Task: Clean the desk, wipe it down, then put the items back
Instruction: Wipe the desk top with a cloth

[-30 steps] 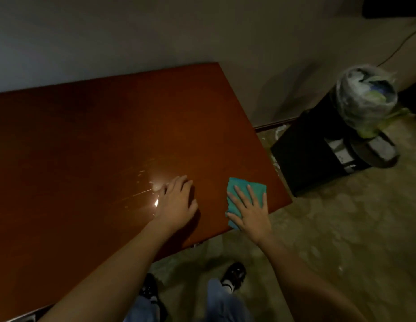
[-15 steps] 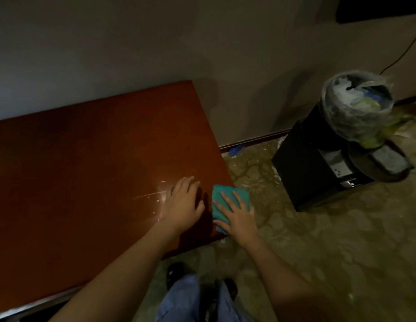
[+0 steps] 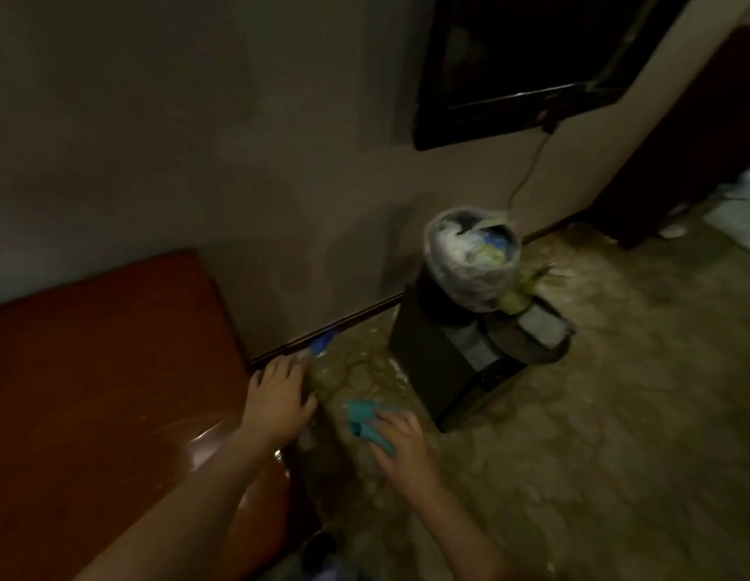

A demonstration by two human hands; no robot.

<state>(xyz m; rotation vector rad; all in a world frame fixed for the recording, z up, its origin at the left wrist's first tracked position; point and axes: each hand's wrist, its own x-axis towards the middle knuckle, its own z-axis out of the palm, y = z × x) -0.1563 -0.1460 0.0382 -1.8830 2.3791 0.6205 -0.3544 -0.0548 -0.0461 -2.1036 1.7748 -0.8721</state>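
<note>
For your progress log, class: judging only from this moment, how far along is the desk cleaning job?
Done: the visible desk top holds no items and shines wetly near its edge, so clearing and some wiping look finished. In hand: the right hand holds the cloth in its grip, off the desk over the floor; the left hand sits at the desk corner. Left: putting items back; none show on it.
</note>
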